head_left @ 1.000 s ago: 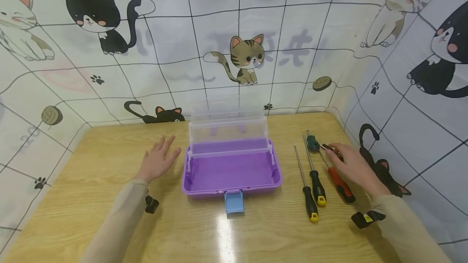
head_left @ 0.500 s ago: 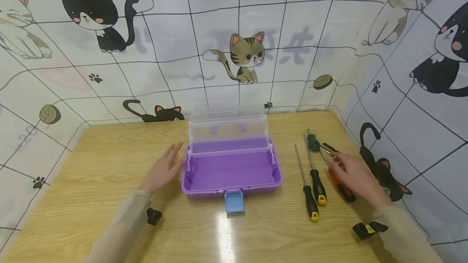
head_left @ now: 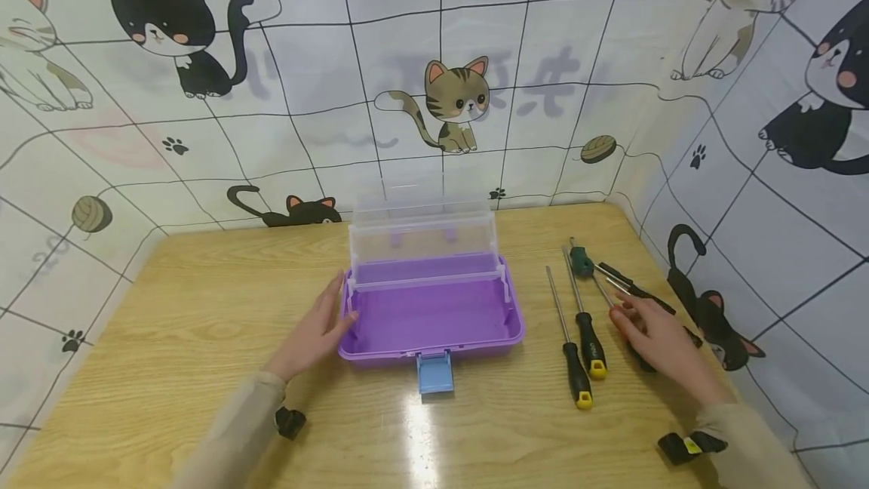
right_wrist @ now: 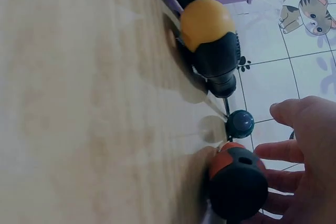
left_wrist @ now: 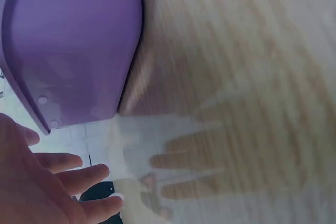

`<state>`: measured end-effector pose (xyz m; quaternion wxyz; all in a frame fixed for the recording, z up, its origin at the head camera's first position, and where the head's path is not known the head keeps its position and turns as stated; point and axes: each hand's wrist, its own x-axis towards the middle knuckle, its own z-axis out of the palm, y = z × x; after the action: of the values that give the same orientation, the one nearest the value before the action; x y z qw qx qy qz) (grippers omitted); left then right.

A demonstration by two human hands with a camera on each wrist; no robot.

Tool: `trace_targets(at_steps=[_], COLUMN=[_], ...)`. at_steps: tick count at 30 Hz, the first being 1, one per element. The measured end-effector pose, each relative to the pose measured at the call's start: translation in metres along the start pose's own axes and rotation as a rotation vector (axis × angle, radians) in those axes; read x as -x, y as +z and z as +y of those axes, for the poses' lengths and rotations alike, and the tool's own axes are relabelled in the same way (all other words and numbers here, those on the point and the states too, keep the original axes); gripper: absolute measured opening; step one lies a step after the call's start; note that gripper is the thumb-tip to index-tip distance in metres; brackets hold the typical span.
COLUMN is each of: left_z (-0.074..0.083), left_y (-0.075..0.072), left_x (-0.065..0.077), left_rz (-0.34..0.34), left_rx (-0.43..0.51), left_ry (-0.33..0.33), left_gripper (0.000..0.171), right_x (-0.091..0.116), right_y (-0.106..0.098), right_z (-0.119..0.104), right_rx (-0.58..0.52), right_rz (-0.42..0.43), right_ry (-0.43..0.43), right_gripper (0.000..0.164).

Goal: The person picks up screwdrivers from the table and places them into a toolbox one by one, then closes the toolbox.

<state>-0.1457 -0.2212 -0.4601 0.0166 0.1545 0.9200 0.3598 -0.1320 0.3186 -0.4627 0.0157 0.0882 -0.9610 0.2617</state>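
A purple toolbox [head_left: 468, 354] stands with its clear lid [head_left: 421, 245] raised and its blue latch [head_left: 434, 374] hanging down. At its left end is my left hand [head_left: 314, 334], the thumb over the rim; the left wrist view shows straight, spread fingers [left_wrist: 84, 179] beside the purple wall. My right hand [head_left: 661, 334] is over a red-and-black screwdriver [right_wrist: 239, 182], hiding most of its handle in the head view. In the right wrist view its fingers [right_wrist: 281, 151] lie along the handle's far side, while the thumb [right_wrist: 286, 113] is held away.
Two long black-handled screwdrivers [head_left: 577, 376] with yellow ends lie between the toolbox and my right hand. Behind them is a stubby green-handled screwdriver [head_left: 581, 262]. A dark slim tool [head_left: 648, 296] lies beyond my right fingers. Cat-patterned cloth [head_left: 305, 142] walls the table [head_left: 224, 285].
My left hand has moved right, from the table to the toolbox's left rim. My right hand has drawn back from the dark slim tool to the red-and-black screwdriver.
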Motion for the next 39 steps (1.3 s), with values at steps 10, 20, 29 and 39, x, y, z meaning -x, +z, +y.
trace_targets(at_steps=[10, 20, 29, 39], left_z=[0.002, 0.002, 0.003, 0.004], left_y=[0.008, 0.008, 0.007, 0.007], left_x=[0.002, 0.001, 0.001, 0.0], left_rz=[-0.032, -0.078, -0.077, -0.067], left_rx=[0.101, 0.177, 0.172, 0.163], left_ry=[0.053, 0.052, 0.063, 0.093], left_gripper=[0.096, 0.112, 0.112, 0.11], right_x=[0.006, 0.011, 0.006, 0.001], right_y=[0.008, 0.015, 0.023, 0.018], right_z=[0.004, 0.007, 0.007, 0.011], right_rx=[0.022, 0.054, 0.027, -0.029], right_rz=[0.032, 0.019, 0.114, 0.13], right_ry=[-0.01, -0.013, -0.033, 0.091], right_gripper=[0.048, 0.063, 0.055, 0.054])
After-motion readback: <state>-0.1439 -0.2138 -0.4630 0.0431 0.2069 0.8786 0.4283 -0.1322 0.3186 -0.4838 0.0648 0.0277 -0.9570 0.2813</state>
